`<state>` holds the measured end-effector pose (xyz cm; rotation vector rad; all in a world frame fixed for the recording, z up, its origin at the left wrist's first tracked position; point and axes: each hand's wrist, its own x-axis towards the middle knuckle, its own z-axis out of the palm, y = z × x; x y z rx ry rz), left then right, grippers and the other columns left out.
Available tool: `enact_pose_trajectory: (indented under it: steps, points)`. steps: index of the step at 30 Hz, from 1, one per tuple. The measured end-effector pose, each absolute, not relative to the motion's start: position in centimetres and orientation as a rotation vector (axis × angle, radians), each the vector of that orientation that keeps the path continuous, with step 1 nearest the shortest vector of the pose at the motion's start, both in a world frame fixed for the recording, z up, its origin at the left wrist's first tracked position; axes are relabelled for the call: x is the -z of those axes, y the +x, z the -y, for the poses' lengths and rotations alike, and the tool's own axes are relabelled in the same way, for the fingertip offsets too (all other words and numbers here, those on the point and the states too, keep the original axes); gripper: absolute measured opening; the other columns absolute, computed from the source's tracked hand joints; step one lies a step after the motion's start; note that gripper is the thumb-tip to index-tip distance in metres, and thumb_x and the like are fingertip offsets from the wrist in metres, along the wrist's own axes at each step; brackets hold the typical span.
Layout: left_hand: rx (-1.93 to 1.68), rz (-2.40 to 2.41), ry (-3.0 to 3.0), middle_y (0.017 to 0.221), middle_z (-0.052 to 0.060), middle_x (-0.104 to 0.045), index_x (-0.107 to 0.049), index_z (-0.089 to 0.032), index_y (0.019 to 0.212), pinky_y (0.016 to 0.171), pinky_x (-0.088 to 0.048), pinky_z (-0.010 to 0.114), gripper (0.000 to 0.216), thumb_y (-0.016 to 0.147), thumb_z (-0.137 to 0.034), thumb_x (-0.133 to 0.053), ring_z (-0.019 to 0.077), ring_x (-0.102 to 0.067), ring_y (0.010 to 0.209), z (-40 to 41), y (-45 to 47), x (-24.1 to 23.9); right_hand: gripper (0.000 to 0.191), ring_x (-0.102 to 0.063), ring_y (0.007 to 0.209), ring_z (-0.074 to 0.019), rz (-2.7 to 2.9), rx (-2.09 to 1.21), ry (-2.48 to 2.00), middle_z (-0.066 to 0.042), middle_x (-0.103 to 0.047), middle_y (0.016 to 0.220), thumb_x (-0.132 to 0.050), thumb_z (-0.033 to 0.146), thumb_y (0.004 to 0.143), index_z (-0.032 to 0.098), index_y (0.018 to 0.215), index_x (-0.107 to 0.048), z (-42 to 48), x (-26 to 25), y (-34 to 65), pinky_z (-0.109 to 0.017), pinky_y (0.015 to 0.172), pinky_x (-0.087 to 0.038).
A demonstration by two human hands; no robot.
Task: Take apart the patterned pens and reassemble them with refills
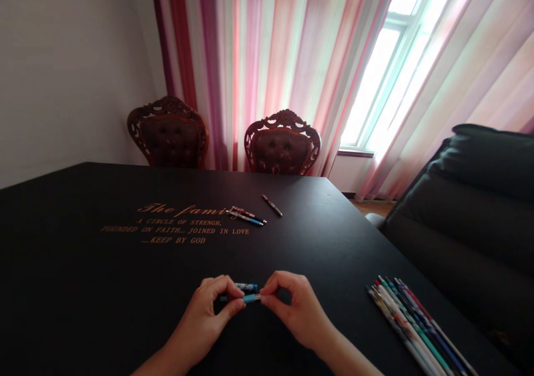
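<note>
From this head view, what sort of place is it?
Probably a home dining room: carved, tufted chairs stand by a dark table lettered with a family motto, and striped curtains hang by the window.

Pink striped curtains [271,59] flank a bright window [377,81].

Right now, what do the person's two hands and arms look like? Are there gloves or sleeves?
The left hand and right hand are bare: no gloves, and no rings I can see. Both forearms show no sleeve or watch. The fingers look slim; the nails are too small to make out.
</note>
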<state>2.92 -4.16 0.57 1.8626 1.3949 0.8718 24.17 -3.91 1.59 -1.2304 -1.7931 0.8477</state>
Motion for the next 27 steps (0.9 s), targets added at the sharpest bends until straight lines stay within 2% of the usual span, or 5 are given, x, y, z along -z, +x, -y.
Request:
enact_pose_trajectory:
  steps: [15, 21, 24, 27]
  points:
    - [-0.867, -1.358, 1.913, 0.083, 0.001, -0.068, -0.068, -0.023, 0.078, 0.081, -0.046, 0.035, 0.003, 0.081, -0.023, -0.067, 0.0237, -0.061, 0.089, 4.3, 3.1, -0.3, 0.006, -0.064, 0.071, -0.0165, 1.815, -0.879, -1.234, 0.001, -0.071, 0.073, -0.073, 0.018, 0.076, 0.02, 0.071, -0.069, 4.3, -0.7, 23.2, -0.027, 0.072, -0.048]
    - [-0.843, -1.402, 1.937, 0.084, 0.001, -0.067, -0.066, -0.024, 0.082, 0.082, -0.043, 0.035, 0.009, 0.084, -0.033, -0.067, 0.0246, -0.059, 0.092, 4.5, 3.3, -0.8, 0.007, -0.059, 0.068, -0.0142, 1.814, -0.938, -1.189, 0.002, -0.066, 0.072, -0.07, 0.016, 0.076, 0.019, 0.083, -0.069, 4.6, -1.2, 22.8, -0.024, 0.065, -0.045]
    - [-0.786, -1.366, 2.068, 0.086, 0.0, -0.067, -0.065, -0.024, 0.085, 0.082, -0.04, 0.036, 0.012, 0.084, -0.035, -0.067, 0.0232, -0.058, 0.089, 4.3, 2.9, -1.6, 0.007, -0.058, 0.068, -0.0142, 1.808, -0.937, -1.196, 0.002, -0.066, 0.073, -0.071, 0.018, 0.077, 0.02, 0.084, -0.071, 4.2, -1.5, 23.3, -0.025, 0.066, -0.044]
    - [-0.723, -1.376, 2.271, 0.089, -0.001, -0.067, -0.064, -0.025, 0.087, 0.084, -0.034, 0.038, 0.009, 0.082, -0.03, -0.07, 0.0222, -0.058, 0.09, 3.7, 2.1, -2.1, 0.006, -0.058, 0.071, -0.0151, 1.746, -0.874, -1.229, 0.001, -0.067, 0.076, -0.067, 0.021, 0.081, 0.02, 0.086, -0.07, 3.0, -1.6, 25.1, -0.026, 0.067, -0.043]
